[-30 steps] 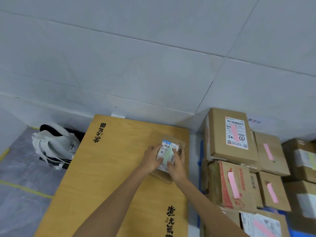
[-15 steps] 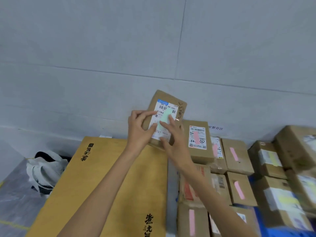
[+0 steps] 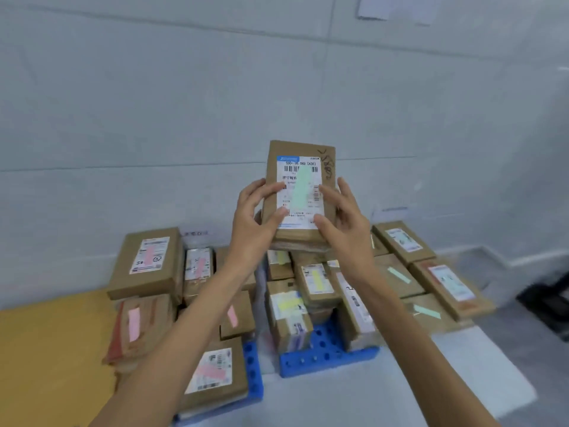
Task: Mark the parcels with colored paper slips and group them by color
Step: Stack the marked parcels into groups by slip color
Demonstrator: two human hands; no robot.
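Observation:
I hold a small brown cardboard parcel point(image 3: 300, 167) up in the air with both hands. A pale green paper slip point(image 3: 301, 188) is stuck on its white shipping label. My left hand point(image 3: 257, 217) grips the parcel's left edge with the thumb on the label. My right hand point(image 3: 345, 217) grips its right edge. Below lie three groups of parcels: those with pink slips point(image 3: 149, 257) on the left, those with yellow slips point(image 3: 317, 278) in the middle, and those with green slips point(image 3: 398, 274) on the right.
A yellow-brown board point(image 3: 46, 349) lies at the lower left. Blue perforated pallets point(image 3: 326, 359) sit under the parcels. A grey tiled wall point(image 3: 184, 103) rises behind. Something dark point(image 3: 551, 294) stands at the right edge.
Both hands lifted the green-slipped parcel off the yellow-brown board and carried it up and to the right, over the parcel piles. The view swung right with it.

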